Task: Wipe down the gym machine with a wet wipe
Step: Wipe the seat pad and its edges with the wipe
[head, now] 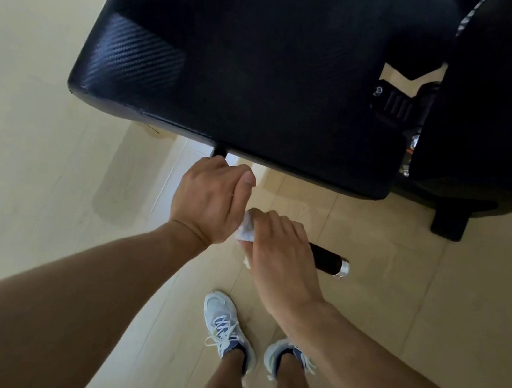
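Observation:
A large black padded seat (251, 69) of the gym machine fills the upper middle of the head view. Below its front edge a black handle bar (328, 259) with a silver end cap sticks out to the right. My left hand (210, 200) is closed around the left part of this bar, just under the pad's edge. My right hand (282, 251) lies over the bar with a crumpled white wet wipe (246, 231) pressed under its fingers. Most of the wipe and the bar's middle are hidden by my hands.
A second black pad (511, 100) rises at the right, with a black adjustment mechanism (396, 107) in the gap and a black machine foot (449, 224) on the floor. Pale wood-look floor (35, 159) spreads around. My feet in white and blue sneakers (227, 326) stand below.

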Demonstrator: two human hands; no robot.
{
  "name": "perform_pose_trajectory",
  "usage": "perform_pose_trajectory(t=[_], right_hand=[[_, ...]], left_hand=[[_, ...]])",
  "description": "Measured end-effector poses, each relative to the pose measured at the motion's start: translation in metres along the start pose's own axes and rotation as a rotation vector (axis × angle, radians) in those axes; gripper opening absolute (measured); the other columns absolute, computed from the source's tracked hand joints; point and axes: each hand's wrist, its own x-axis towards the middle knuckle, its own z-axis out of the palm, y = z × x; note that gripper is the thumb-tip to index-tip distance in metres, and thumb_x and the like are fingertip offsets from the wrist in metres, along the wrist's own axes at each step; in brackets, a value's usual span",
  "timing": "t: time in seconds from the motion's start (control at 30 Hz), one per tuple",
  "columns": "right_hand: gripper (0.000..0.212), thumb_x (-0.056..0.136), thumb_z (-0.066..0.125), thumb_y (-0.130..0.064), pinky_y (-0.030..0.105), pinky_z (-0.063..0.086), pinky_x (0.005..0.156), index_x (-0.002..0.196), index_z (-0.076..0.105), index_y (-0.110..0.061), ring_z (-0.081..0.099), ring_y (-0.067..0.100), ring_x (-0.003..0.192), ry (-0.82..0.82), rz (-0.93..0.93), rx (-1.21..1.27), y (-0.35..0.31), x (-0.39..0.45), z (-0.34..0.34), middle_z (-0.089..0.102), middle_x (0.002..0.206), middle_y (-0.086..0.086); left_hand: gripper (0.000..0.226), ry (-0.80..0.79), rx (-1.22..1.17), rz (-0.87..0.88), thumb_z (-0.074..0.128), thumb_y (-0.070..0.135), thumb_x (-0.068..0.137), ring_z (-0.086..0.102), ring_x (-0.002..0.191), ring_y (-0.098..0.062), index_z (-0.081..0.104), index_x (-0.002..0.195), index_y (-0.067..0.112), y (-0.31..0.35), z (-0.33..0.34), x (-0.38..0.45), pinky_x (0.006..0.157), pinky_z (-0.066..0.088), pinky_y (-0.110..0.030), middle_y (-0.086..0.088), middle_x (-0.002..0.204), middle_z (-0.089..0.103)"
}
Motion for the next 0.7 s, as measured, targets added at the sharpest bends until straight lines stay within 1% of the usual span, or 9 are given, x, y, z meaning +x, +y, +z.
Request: perform_pose_trajectory(t=[0.07,0.17,0.23,0.27,0.33,0.4,0.47,0.57,0.7], right_hand=[[0.034,0.097,0.053,-0.039,0.034,0.049,0.087,0.120,0.058,-0.015,0.060,0.017,0.088,0.035,0.002,0.087,-0.009,0.005,0.000,0.063,0.096,-0.002],[0.058,0.098,0.045,-0.060,0.024,0.036,0.108,0.141,0.052,-0.021,0.054,0.007,0.119,-0.034,-0.007,0.319,0.011,-0.012,-0.006,0.063,0.131,-0.010],[0.061,0.101,0.036,-0.062,0.023,0.033,0.114,0.147,0.051,-0.023,0.047,0.002,0.132,-0.050,0.028,0.415,0.030,-0.024,-0.011,0.055,0.146,-0.013],[0.058,0.103,0.037,-0.058,0.025,0.035,0.113,0.146,0.053,-0.023,0.048,0.002,0.134,-0.030,0.052,0.443,0.036,-0.027,-0.012,0.055,0.147,-0.012],[0.050,0.102,0.047,-0.048,0.027,0.042,0.110,0.141,0.059,-0.019,0.054,0.004,0.130,0.019,0.074,0.485,0.035,-0.022,-0.010,0.061,0.142,-0.008],[0.044,0.099,0.058,-0.038,0.028,0.047,0.106,0.135,0.064,-0.015,0.060,0.008,0.124,0.045,0.043,0.535,0.021,-0.009,-0.008,0.066,0.135,-0.004],[0.038,0.099,0.062,-0.031,0.028,0.049,0.103,0.133,0.066,-0.013,0.063,0.008,0.120,0.048,0.001,0.581,0.009,0.003,-0.006,0.069,0.130,-0.005],[0.039,0.098,0.063,-0.032,0.031,0.051,0.103,0.133,0.066,-0.014,0.063,0.009,0.122,0.051,-0.011,0.550,0.015,-0.001,-0.007,0.068,0.133,-0.004],[0.046,0.093,0.065,-0.040,0.034,0.056,0.099,0.132,0.067,-0.017,0.066,0.007,0.117,0.050,0.105,0.489,0.043,-0.022,-0.016,0.068,0.131,-0.005]], left_hand=[[0.049,0.004,0.012,-0.002,0.028,0.024,0.102,0.050,0.059,-0.026,0.067,0.076,0.010,0.001,0.000,0.000,0.061,0.045,-0.039,0.000,0.056,0.059],[0.048,0.005,-0.004,0.004,0.027,0.023,0.102,0.050,0.059,-0.026,0.066,0.076,0.009,0.001,0.000,0.001,0.060,0.044,-0.038,0.000,0.056,0.058],[0.050,0.006,-0.025,0.019,0.026,0.024,0.103,0.050,0.058,-0.027,0.066,0.076,0.009,0.000,0.000,0.000,0.060,0.043,-0.038,0.000,0.057,0.059],[0.051,0.006,-0.032,0.024,0.025,0.025,0.103,0.049,0.058,-0.027,0.065,0.076,0.009,0.000,0.000,0.000,0.060,0.043,-0.038,-0.001,0.057,0.059],[0.053,0.011,-0.033,0.022,0.023,0.026,0.104,0.049,0.058,-0.027,0.065,0.076,0.008,-0.001,0.000,0.000,0.060,0.042,-0.039,-0.001,0.057,0.058],[0.053,0.014,-0.013,0.026,0.023,0.025,0.104,0.048,0.057,-0.027,0.064,0.075,0.008,-0.001,0.001,0.000,0.059,0.042,-0.039,-0.002,0.057,0.058],[0.050,0.015,0.006,0.029,0.026,0.023,0.102,0.047,0.057,-0.026,0.064,0.074,0.007,-0.001,0.001,-0.001,0.060,0.040,-0.037,-0.004,0.057,0.057],[0.053,0.007,-0.008,0.032,0.024,0.026,0.104,0.047,0.058,-0.026,0.064,0.074,0.008,-0.002,0.001,0.000,0.061,0.039,-0.036,-0.002,0.057,0.058],[0.063,-0.005,-0.050,0.042,0.015,0.033,0.106,0.045,0.058,-0.024,0.064,0.075,0.009,-0.004,0.002,0.000,0.061,0.039,-0.036,-0.001,0.058,0.058]])
